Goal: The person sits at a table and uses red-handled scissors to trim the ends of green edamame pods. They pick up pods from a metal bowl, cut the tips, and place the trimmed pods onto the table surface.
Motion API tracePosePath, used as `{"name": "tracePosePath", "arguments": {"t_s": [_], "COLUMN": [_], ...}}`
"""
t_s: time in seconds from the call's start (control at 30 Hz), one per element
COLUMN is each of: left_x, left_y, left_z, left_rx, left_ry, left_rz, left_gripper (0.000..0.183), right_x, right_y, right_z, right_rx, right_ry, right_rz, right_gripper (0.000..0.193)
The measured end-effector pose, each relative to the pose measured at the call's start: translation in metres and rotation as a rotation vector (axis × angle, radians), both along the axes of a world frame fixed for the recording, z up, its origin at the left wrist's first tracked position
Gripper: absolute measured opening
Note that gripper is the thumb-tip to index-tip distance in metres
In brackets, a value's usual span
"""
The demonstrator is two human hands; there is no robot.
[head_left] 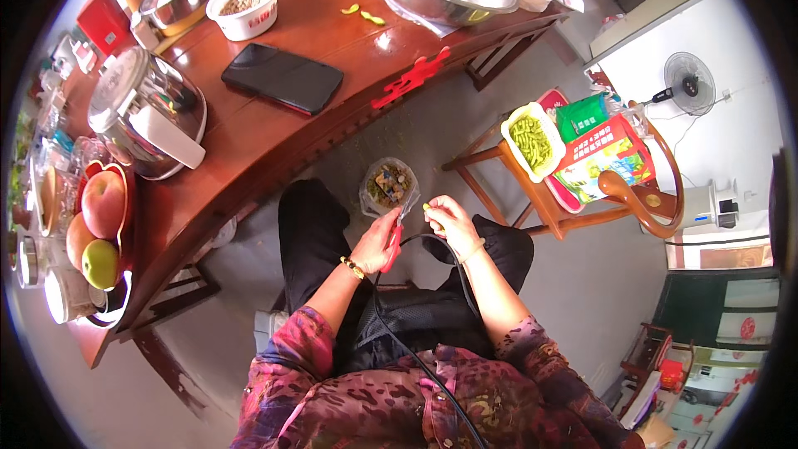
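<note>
A head-worn fisheye camera is looking steeply down from above the shirt (391, 399), facing the left hand (376, 243) and right hand (453, 223) at fairly close range

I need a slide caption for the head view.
Left hand with red-handled metal tool, right hand pinching small green pod, near round plastic-lined bin.

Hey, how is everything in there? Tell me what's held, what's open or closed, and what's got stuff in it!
Left hand: closed around red-handled scissors
Red-handled scissors: held, blades too unclear to tell
Right hand: pinching a small green piece
White basket: open, holding green pods
Waste bin: open, scraps inside
White tub: open, grainy stuff inside
Kettle: upright, lid on
Fan: can't tell if spinning
</note>
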State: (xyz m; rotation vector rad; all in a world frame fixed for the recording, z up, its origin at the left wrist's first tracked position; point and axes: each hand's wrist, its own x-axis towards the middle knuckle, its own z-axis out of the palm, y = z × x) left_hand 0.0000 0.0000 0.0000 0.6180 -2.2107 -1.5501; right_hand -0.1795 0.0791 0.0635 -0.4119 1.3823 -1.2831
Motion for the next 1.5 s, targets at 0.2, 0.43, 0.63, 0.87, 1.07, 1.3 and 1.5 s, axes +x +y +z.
{"name": "tracePosePath", "arguments": {"t_s": [0.2,0.43,0.63,0.87,1.07,1.3,1.5], "left_x": [-0.003,0.000,0.000,0.001,0.001,0.001,-0.003], "left_y": [-0.013,-0.014,-0.010,-0.008,-0.008,-0.012,-0.012], "left_z": [0.001,0.001,-0.004,-0.009,-0.017,-0.021,-0.036], "left_rx": [-0.103,-0.071,-0.097,-0.058,-0.029,-0.024,0.012], "left_ry": [0.069,-0.001,0.033,0.075,0.059,0.023,-0.024], "left_rz": [-0.006,-0.055,-0.037,-0.042,-0.055,-0.039,-0.017], "left_gripper": [0.060,0.060,0.058,0.067,0.070,0.062,0.057], "right_x": [0.003,0.007,0.008,0.015,0.015,0.006,0.007], "right_y": [-0.015,-0.017,-0.017,-0.020,-0.024,-0.031,-0.038], "right_z": [-0.014,-0.015,-0.014,-0.009,-0.015,-0.018,-0.022], "right_rx": [0.040,0.048,0.023,0.066,0.070,0.115,0.105], "right_ry": [0.059,0.049,0.068,0.067,0.082,0.133,-0.033], "right_rz": [0.058,0.103,0.144,0.126,0.115,0.110,0.026], "right_gripper": [0.009,0.008,0.005,0.004,0.005,0.010,0.009]}}
